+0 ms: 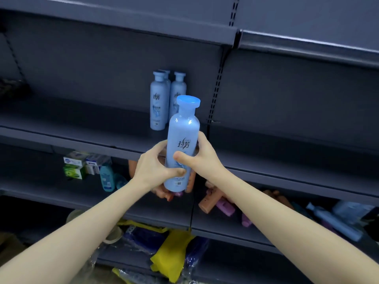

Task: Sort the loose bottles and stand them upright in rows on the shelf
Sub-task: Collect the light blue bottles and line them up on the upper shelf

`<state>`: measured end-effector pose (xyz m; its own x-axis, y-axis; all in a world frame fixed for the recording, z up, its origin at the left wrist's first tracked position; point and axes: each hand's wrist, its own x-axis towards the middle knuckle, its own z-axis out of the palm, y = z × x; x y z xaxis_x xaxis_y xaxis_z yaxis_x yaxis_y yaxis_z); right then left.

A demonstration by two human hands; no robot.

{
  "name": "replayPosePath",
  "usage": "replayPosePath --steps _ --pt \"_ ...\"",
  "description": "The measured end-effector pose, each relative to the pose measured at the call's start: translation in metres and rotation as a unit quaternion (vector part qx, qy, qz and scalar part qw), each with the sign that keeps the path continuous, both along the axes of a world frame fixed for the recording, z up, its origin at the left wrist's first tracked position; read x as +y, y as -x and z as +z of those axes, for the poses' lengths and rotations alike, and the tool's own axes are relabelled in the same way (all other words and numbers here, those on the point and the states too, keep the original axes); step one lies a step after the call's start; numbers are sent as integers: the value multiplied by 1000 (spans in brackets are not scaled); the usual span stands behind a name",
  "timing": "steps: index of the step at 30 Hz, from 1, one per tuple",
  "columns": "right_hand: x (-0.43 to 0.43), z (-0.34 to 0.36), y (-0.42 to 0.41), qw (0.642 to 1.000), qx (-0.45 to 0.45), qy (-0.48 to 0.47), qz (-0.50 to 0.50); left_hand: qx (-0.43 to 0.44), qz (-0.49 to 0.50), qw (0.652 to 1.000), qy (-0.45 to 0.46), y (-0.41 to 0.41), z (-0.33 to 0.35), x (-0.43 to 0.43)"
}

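Bottle of pale blue plastic with a round blue cap, held upright in the air, just in front of the dark grey metal shelf. Gripped low down by the left hand and at the middle by the right hand, both hands wrapped round it. Not yet on the shelf.

Behind it, 3 pale blue bottles of the same kind, standing close together near the back. Could knock those 3 over like pins if pushed in too fast or too far. Could tip over too if let go too soon, bottom not yet flat. Could slip, being smooth and round.

On the shelf below, loose peach bottles and purple bottles lying flat, easy to bump with an arm.
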<state>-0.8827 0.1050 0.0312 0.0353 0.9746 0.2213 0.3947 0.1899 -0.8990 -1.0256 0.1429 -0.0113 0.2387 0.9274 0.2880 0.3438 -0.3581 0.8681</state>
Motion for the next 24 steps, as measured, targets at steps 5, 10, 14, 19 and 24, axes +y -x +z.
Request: replayPosePath --steps 5,10,14,19,24 --pt "4 17 -4 1000 -15 -16 -12 -29 -15 999 -17 -4 21 6" --pt "6 26 -1 1000 -2 -11 -1 -39 -18 999 -22 -4 32 14" --pt "14 27 5 1000 7 -8 -7 -40 -21 999 -15 -4 32 22" --pt "29 24 8 999 14 -2 -30 -31 -26 999 -9 -2 31 34" --pt "54 21 10 998 15 0 -55 -26 -39 999 -1 -2 33 59"
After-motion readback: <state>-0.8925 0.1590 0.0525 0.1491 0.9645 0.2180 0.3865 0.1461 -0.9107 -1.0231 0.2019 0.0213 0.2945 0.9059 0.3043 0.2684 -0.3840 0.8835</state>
